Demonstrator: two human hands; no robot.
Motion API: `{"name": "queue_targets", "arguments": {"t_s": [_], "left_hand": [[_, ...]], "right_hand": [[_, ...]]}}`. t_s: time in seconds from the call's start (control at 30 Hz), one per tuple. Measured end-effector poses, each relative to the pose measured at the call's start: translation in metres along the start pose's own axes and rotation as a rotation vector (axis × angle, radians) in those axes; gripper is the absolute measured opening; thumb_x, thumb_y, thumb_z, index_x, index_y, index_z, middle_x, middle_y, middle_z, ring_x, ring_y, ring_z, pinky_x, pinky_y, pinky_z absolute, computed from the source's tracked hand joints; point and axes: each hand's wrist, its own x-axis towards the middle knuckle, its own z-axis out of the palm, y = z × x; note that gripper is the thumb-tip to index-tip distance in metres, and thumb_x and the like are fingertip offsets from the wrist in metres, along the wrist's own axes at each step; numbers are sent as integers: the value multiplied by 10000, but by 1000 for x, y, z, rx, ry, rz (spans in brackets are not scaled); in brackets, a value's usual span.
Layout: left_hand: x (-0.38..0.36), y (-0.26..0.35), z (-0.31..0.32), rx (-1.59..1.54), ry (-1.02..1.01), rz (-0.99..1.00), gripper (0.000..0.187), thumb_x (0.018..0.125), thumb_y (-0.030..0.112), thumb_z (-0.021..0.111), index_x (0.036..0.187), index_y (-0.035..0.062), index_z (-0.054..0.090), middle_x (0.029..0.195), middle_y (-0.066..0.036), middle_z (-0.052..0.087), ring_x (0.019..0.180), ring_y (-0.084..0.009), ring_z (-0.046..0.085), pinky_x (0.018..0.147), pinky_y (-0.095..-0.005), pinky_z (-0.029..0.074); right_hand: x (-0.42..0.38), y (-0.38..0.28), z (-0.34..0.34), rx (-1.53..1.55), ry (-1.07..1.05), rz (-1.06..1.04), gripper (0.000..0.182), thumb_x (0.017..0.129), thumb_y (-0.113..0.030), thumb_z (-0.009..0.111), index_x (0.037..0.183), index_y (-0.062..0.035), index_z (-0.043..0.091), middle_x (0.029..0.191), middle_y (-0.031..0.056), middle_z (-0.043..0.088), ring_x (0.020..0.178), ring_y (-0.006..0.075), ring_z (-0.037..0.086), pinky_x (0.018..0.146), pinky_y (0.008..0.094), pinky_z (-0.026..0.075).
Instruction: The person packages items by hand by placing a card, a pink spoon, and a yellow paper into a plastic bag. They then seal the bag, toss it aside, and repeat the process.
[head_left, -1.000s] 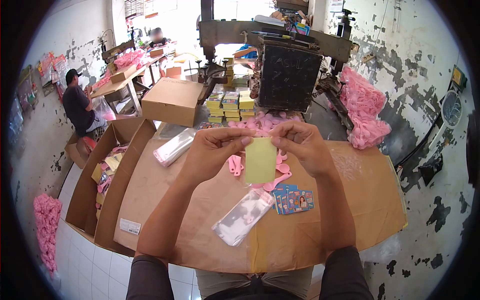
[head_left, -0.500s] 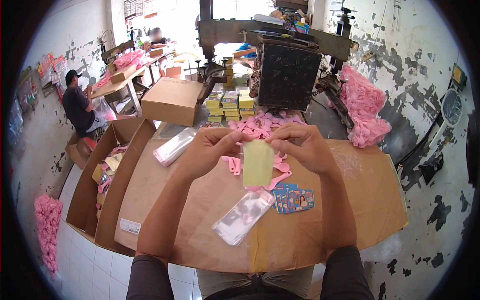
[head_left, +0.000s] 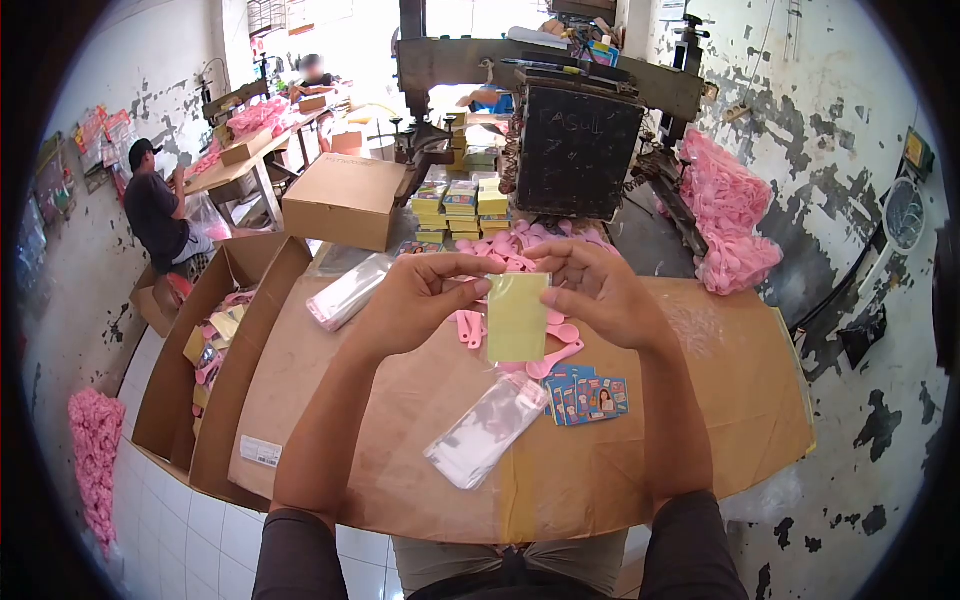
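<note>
Above the cardboard table cover, a yellow card point(head_left: 517, 318) hangs upright inside a clear plastic bag point(head_left: 494, 366). My left hand point(head_left: 432, 298) pinches the upper left edge of that bag between thumb and fingers. At its upper right edge, my right hand point(head_left: 598, 298) has its thumb against the bag and its fingertips curled near the top. Pink plastic spoons point(head_left: 560, 354) lie behind and below the card. Closer to me rest a stack of clear plastic bags point(head_left: 486, 432) and several fanned blue printed cards point(head_left: 590, 397).
Another bag stack point(head_left: 348, 292) lies left on the cardboard point(head_left: 380, 455). Card stacks point(head_left: 461, 205) and a closed carton point(head_left: 343, 200) stand behind. An open box point(head_left: 222, 380) is at left, a dark machine point(head_left: 578, 145) at the back. A person point(head_left: 160, 208) sits far left.
The bag and card have risen slightly. My right fingers have shifted at the top edge, and the card now sits squarer between my hands.
</note>
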Motion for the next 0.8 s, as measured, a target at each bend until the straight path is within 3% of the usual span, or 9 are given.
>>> {"name": "queue_targets", "arguments": {"t_s": [0.07,0.27,0.37,0.57,0.67,0.73,0.8], "left_hand": [[0,3,-2,8,2,9,267,992,73,685,1230,-48,699,1145,-131,739,1004,-165,727,886,-322,621],[1,5,4,-77,73,71,384,976,72,708,1329,-40,608,1168,-120,720,1021,-165,713,872,-318,614],[-4,6,3,155,-48,15,423,955,58,728,1343,-24,580,1121,-102,725,967,-148,711,834,-305,613],[1,-10,-24,-7,-114,-131,351,936,72,748,1258,-7,633,1046,-52,727,872,-106,691,773,-296,603],[-4,-16,-81,65,96,-108,344,961,156,733,1243,-17,639,1056,-33,721,834,-105,686,750,-278,594],[-14,-33,-136,-31,436,-73,322,976,222,720,1195,0,636,966,-46,692,918,-119,696,801,-291,591],[-29,-88,-224,-315,727,166,418,1000,292,683,1301,14,601,1072,-67,681,1016,-146,690,862,-284,574]], "right_hand": [[-4,-7,2,-71,-58,83,379,935,35,705,1292,55,579,1114,101,694,1028,149,673,915,303,550],[-2,14,-6,-41,-62,73,345,905,3,744,1224,52,623,1004,64,705,922,115,672,818,271,560],[-3,11,-6,-58,-53,70,353,908,12,736,1237,61,618,1017,68,703,929,110,669,822,264,558],[-1,2,-3,4,55,75,350,963,-60,698,1286,46,614,1045,73,694,947,120,670,830,271,557],[2,13,-11,-222,101,-14,335,982,-91,682,1285,40,620,1044,68,692,946,125,672,828,275,555],[2,17,-16,-200,85,3,333,981,-89,685,1286,32,627,1045,71,693,941,124,671,826,276,555],[1,16,-18,-179,80,32,334,981,-89,685,1289,26,628,1042,70,694,932,125,672,828,277,556]]}}
